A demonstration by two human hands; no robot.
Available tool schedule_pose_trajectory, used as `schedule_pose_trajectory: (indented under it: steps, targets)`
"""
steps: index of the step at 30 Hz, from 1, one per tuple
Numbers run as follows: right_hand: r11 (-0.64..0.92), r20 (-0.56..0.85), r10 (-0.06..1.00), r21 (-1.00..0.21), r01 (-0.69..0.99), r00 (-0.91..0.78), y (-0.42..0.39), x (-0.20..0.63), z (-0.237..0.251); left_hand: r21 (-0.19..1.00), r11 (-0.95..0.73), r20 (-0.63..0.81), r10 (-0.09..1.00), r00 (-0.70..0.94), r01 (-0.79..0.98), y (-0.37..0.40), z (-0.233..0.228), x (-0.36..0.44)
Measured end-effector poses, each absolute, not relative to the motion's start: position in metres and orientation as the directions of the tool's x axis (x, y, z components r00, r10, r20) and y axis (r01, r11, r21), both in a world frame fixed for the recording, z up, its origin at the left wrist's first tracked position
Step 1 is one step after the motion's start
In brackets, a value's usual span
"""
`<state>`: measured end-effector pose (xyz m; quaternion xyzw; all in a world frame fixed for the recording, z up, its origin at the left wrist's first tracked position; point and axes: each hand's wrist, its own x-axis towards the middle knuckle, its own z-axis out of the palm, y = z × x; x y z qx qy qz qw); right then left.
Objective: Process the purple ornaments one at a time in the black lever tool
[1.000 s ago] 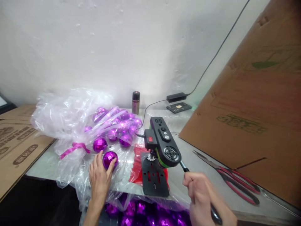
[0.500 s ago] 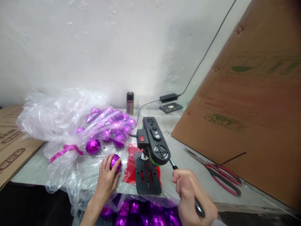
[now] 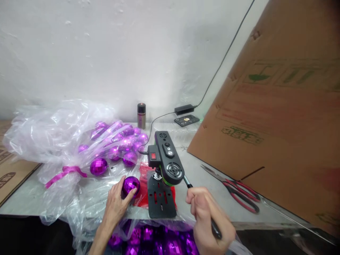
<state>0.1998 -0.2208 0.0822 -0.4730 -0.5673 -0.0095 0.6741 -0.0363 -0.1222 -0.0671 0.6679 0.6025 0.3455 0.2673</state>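
My left hand (image 3: 116,202) has its fingers and thumb around a purple faceted bauble (image 3: 131,186) at the table's front. In my right hand (image 3: 211,219) is a black-handled tool (image 3: 216,229) with a short metal shaft; its far tip is hidden behind a black device (image 3: 170,156). This device has round vents and a red switch, and stands tilted on a slotted black plate (image 3: 162,209). Under the plate lies red material (image 3: 143,194). Another bauble (image 3: 98,166) sits beside several more in clear plastic bags (image 3: 61,127), one tied with a pink ribbon (image 3: 66,172).
Red-handled pliers (image 3: 243,194) lie on the right, before a large leaning cardboard box (image 3: 260,117). A spray can (image 3: 141,116), a power adapter (image 3: 184,109) and a phone (image 3: 186,120) are near the wall. Many purple baubles (image 3: 159,242) fill a bag below the table edge.
My left fingers have shifted around the bauble, which now shows more of its face, with the thumb across its near right side. The whole view has slid slightly right; my right hand keeps its grip.
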Motion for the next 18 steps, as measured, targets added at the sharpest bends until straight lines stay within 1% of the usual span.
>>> schedule_pose_trajectory:
  steps: [2,4,6,7,9,11,13,14,16,17,18]
  targets:
    - [0.543,0.763,0.543,-0.638,0.546,0.351,-0.22,0.2,0.09,0.735,-0.234,0.24,0.968,0.078,0.637,-0.126,-0.071,-0.03]
    - [0.544,0.761,0.553,-0.638,0.544,0.34,-0.218,0.2,0.096,0.721,-0.294,0.294,0.95,0.108,0.627,-0.128,-0.073,-0.024]
    - [0.55,0.761,0.558,-0.637,0.54,0.33,-0.218,0.201,0.099,0.741,-0.296,0.288,0.951,0.114,0.602,-0.128,-0.07,-0.019]
    - [0.55,0.76,0.562,-0.638,0.538,0.327,-0.218,0.201,0.1,0.767,-0.27,0.263,0.96,0.099,0.582,-0.128,-0.067,-0.018]
    - [0.55,0.758,0.566,-0.64,0.536,0.325,-0.218,0.201,0.1,0.841,-0.15,0.169,0.986,0.011,0.52,-0.126,-0.057,-0.016]
    - [0.556,0.761,0.566,-0.637,0.535,0.318,-0.218,0.201,0.1,0.916,0.001,0.053,0.991,-0.124,0.401,-0.126,-0.045,-0.016]
    - [0.56,0.766,0.561,-0.631,0.537,0.315,-0.219,0.201,0.1,0.974,0.106,-0.059,0.973,-0.222,0.202,-0.13,-0.037,-0.014]
    - [0.558,0.765,0.56,-0.631,0.538,0.317,-0.219,0.201,0.101,0.988,0.137,-0.116,0.966,-0.232,0.077,-0.135,-0.035,-0.012]
    - [0.549,0.76,0.565,-0.637,0.542,0.321,-0.219,0.201,0.101,0.961,0.221,-0.243,0.961,-0.131,-0.165,-0.147,-0.039,-0.004]
    - [0.544,0.757,0.569,-0.64,0.543,0.321,-0.22,0.201,0.102,0.931,0.269,-0.29,0.956,-0.05,-0.247,-0.155,-0.044,0.001]
    - [0.544,0.757,0.57,-0.639,0.543,0.32,-0.22,0.201,0.102,0.907,0.309,-0.315,0.949,0.028,-0.287,-0.162,-0.05,0.006]
